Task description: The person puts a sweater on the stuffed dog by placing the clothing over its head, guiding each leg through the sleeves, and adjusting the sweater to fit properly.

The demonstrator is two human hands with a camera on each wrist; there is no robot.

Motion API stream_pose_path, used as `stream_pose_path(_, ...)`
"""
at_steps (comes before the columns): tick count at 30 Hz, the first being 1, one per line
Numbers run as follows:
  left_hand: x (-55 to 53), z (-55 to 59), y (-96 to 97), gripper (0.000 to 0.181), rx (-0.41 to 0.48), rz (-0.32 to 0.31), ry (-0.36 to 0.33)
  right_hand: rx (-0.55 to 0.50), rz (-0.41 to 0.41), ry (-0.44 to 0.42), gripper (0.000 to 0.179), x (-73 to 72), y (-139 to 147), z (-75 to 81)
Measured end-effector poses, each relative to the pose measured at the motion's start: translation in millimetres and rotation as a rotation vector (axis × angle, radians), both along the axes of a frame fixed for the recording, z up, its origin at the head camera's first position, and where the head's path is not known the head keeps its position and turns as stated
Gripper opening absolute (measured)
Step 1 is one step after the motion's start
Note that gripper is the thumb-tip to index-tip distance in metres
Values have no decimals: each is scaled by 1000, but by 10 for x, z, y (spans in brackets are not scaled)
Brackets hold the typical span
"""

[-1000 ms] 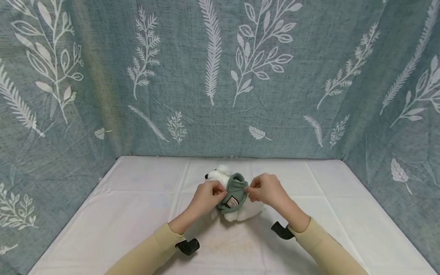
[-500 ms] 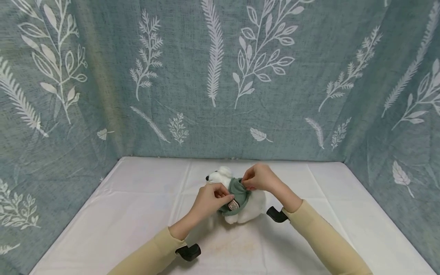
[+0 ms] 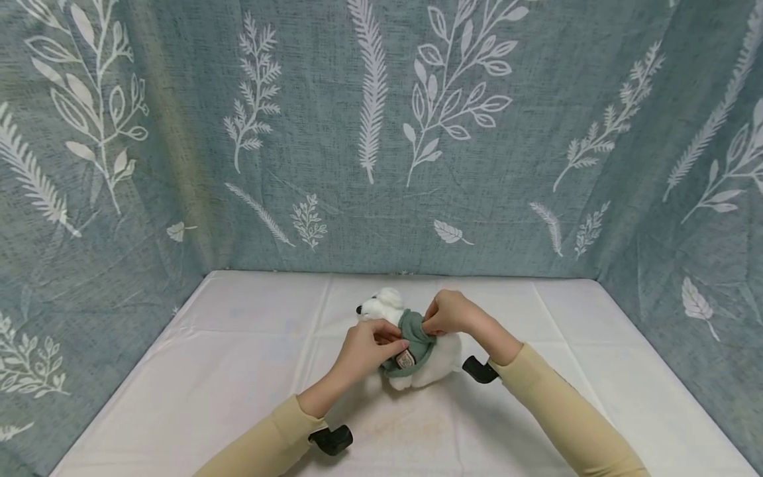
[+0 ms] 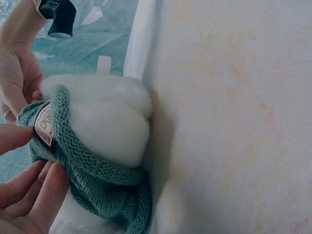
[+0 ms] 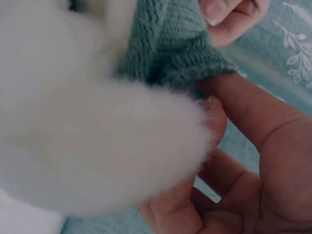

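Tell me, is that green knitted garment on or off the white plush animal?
On: the green knitted garment lies across the white plush animal, leaving head and rump bare; I cannot tell if legs pass through.

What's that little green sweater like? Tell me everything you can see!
The sweater is grayish green and looks knitted, with a thick rolled edge and a pale, dark-bordered patch. It's wrinkled, around the body of a white fluffy toy, behind its head. The left hand pinches it near the patch; the right hand grips its edge.
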State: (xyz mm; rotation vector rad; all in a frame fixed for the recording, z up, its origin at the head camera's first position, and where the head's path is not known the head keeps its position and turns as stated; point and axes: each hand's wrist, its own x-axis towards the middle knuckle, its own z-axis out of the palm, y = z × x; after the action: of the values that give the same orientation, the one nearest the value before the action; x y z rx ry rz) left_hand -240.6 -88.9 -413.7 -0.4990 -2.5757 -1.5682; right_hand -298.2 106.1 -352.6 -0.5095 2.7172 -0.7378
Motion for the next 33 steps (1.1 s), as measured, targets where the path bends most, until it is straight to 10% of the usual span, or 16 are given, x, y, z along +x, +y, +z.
stream_pose_path(33,-39,-24,73,21,143,14,-130,-92,17,-141,34,29,-65,-106)
